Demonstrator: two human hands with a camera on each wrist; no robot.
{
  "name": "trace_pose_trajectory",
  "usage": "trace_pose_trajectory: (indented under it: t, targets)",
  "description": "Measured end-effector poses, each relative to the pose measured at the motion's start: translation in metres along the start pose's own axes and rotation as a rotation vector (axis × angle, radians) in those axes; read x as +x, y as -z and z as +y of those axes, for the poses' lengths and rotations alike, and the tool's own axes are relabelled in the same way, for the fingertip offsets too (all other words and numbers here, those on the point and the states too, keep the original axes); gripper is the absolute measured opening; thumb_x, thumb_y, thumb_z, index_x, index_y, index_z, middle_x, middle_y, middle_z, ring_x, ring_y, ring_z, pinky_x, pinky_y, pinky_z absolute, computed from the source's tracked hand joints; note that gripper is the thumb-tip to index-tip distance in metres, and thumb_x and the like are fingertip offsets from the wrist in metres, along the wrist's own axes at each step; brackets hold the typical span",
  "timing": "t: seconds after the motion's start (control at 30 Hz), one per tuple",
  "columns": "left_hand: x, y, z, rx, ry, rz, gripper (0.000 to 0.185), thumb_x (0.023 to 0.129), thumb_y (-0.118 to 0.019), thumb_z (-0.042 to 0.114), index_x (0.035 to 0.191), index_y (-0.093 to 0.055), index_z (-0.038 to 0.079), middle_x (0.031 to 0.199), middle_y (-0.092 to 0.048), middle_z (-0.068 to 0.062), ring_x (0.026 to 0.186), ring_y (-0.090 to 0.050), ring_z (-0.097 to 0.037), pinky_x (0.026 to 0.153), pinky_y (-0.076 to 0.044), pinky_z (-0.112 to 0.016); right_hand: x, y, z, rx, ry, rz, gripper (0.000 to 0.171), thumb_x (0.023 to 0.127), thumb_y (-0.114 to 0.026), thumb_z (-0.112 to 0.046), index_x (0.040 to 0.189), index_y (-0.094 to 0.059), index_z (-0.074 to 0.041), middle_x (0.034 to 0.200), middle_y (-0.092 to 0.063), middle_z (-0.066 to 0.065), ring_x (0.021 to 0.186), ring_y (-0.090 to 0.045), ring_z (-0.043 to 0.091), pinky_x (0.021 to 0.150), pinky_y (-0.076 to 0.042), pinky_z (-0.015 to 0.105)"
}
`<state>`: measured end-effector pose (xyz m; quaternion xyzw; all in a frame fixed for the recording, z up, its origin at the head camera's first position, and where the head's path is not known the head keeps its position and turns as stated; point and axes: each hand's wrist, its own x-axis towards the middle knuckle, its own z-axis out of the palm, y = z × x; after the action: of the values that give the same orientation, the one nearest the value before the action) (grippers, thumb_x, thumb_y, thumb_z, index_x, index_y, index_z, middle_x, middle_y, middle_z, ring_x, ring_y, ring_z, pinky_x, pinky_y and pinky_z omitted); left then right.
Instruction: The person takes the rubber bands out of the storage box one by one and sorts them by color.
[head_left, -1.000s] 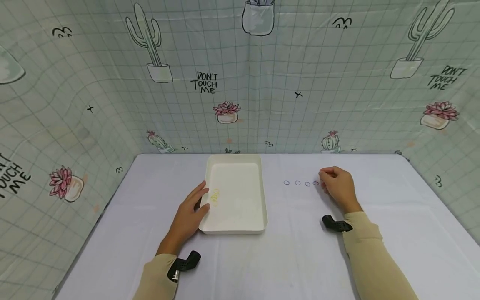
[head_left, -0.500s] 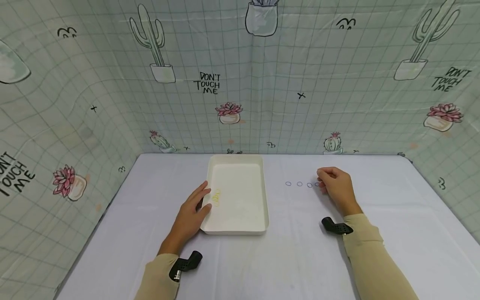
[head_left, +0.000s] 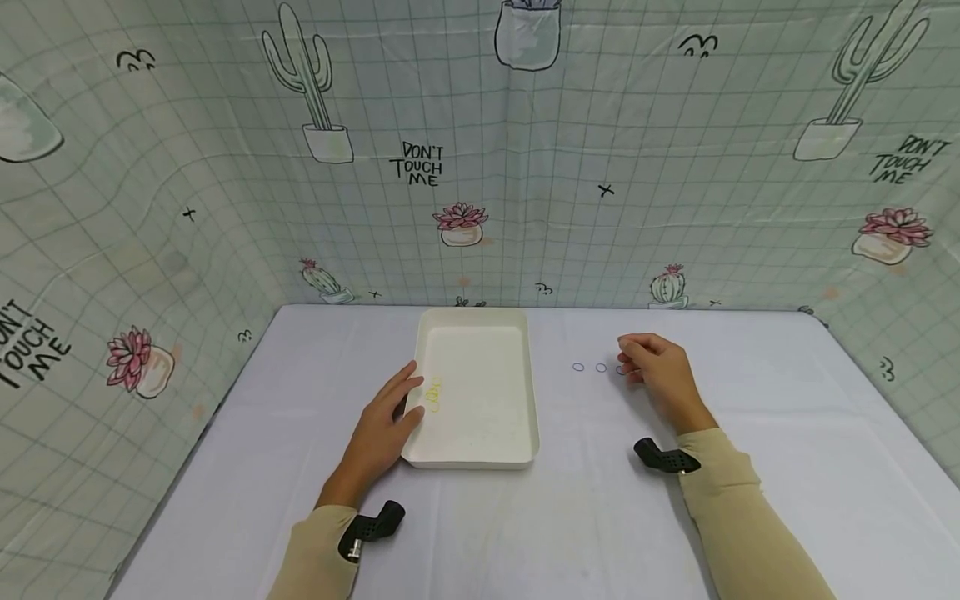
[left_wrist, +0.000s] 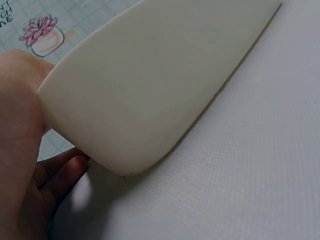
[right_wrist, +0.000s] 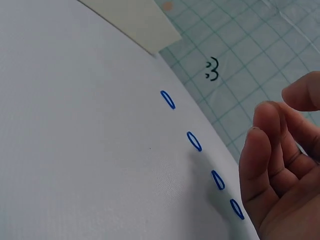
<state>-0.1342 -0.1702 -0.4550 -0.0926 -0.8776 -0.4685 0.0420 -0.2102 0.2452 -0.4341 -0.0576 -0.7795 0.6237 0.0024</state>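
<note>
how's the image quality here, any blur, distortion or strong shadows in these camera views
Head view: even, soft light, wide-angle bending of the backdrop grid. Left wrist view: white tray fills the frame, slightly soft, the left hand blurred. Right wrist view: blue rings sharp, right hand soft, faint shadow beneath.

my left hand (head_left: 384, 422): flat, fingers straight, thumb out, forearm angled inward | my right hand (head_left: 660, 373): raised, fingers loosely curled, holding nothing | both arms in tan sleeves
</note>
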Motion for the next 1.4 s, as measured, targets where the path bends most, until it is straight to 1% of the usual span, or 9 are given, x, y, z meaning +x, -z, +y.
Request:
trace_pose_trajectory:
  t: [0.2,0.33,0.47,0.63,0.77,0.9,1.13,1.3,1.4]
  targets:
    - [0.0,0.003,0.002,-0.004,-0.016,0.003,0.048,0.098,-0.062,0.009,0.145,-0.053,0.006,0.16,-0.032,0.007,0.148,-0.026,-0.018,0.116,-0.031,-0.043,0.0,-0.009,-0.001,0.004,0.002,-0.041,0.046,0.103,-0.058,-0.032,0.128,-0.059,0.007,0.101,-0.064,0.01,0.083,-0.062,0.014,0.071,-0.056,0.024]
    - [0.001,0.004,0.004,-0.013,-0.011,0.004,0.048,0.097,-0.062,0.009,0.144,-0.053,0.006,0.161,-0.032,0.007,0.149,-0.026,-0.018,0.115,-0.032,-0.042,0.0,-0.015,-0.004,0.02,0.009,-0.06,0.043,0.103,-0.057,-0.028,0.128,-0.059,0.008,0.099,-0.064,0.011,0.081,-0.062,0.014,0.07,-0.057,0.024]
    - [0.002,0.005,0.006,-0.015,0.003,0.0,0.048,0.098,-0.062,0.009,0.145,-0.053,0.006,0.161,-0.032,0.007,0.149,-0.025,-0.017,0.116,-0.032,-0.042,0.001,-0.019,-0.007,0.019,0.012,-0.085,0.042,0.104,-0.056,-0.027,0.128,-0.059,0.008,0.1,-0.063,0.014,0.08,-0.062,0.014,0.069,-0.057,0.025]
    - [0.004,0.005,0.008,-0.016,0.005,-0.003,0.048,0.098,-0.061,0.01,0.146,-0.052,0.007,0.161,-0.031,0.008,0.149,-0.024,-0.017,0.117,-0.03,-0.042,0.002,-0.019,-0.012,0.001,0.025,-0.089,0.042,0.105,-0.054,-0.028,0.127,-0.059,0.007,0.102,-0.062,0.016,0.081,-0.062,0.015,0.07,-0.057,0.026]
    - [0.004,0.004,0.007,-0.019,0.002,-0.001,0.048,0.098,-0.061,0.01,0.145,-0.052,0.006,0.161,-0.031,0.008,0.149,-0.025,-0.017,0.116,-0.03,-0.041,0.0,-0.02,-0.015,0.003,0.024,-0.102,0.044,0.104,-0.056,-0.029,0.128,-0.059,0.007,0.1,-0.064,0.013,0.082,-0.062,0.015,0.071,-0.057,0.026]
    - [0.005,0.002,0.006,-0.026,0.004,-0.014,0.048,0.099,-0.06,0.011,0.146,-0.052,0.007,0.161,-0.031,0.009,0.149,-0.024,-0.016,0.116,-0.031,-0.041,-0.003,-0.025,-0.013,0.007,0.022,-0.129,0.045,0.103,-0.057,-0.031,0.128,-0.059,0.007,0.097,-0.064,0.01,0.082,-0.062,0.015,0.072,-0.057,0.026]
    - [0.002,0.002,0.006,-0.014,0.017,-0.004,0.049,0.098,-0.061,0.01,0.146,-0.052,0.007,0.161,-0.031,0.009,0.149,-0.025,-0.017,0.116,-0.031,-0.043,-0.002,-0.051,-0.021,0.023,0.028,-0.234,0.042,0.102,-0.06,-0.025,0.125,-0.06,0.01,0.093,-0.065,0.01,0.078,-0.063,0.016,0.07,-0.057,0.028]
    - [0.0,0.002,0.006,-0.025,0.033,-0.007,0.048,0.099,-0.06,0.011,0.146,-0.052,0.007,0.16,-0.031,0.01,0.149,-0.025,-0.015,0.117,-0.029,-0.041,0.001,-0.073,-0.036,0.019,0.034,-0.308,0.04,0.101,-0.06,-0.023,0.124,-0.06,0.009,0.094,-0.064,0.013,0.079,-0.062,0.019,0.07,-0.056,0.03]
    - [0.0,0.001,0.005,-0.026,0.029,-0.005,0.048,0.099,-0.06,0.011,0.146,-0.052,0.008,0.161,-0.031,0.01,0.149,-0.024,-0.015,0.117,-0.028,-0.041,0.003,-0.085,-0.047,0.025,0.042,-0.346,0.038,0.1,-0.061,-0.022,0.123,-0.062,0.007,0.096,-0.064,0.014,0.081,-0.062,0.022,0.069,-0.056,0.032]
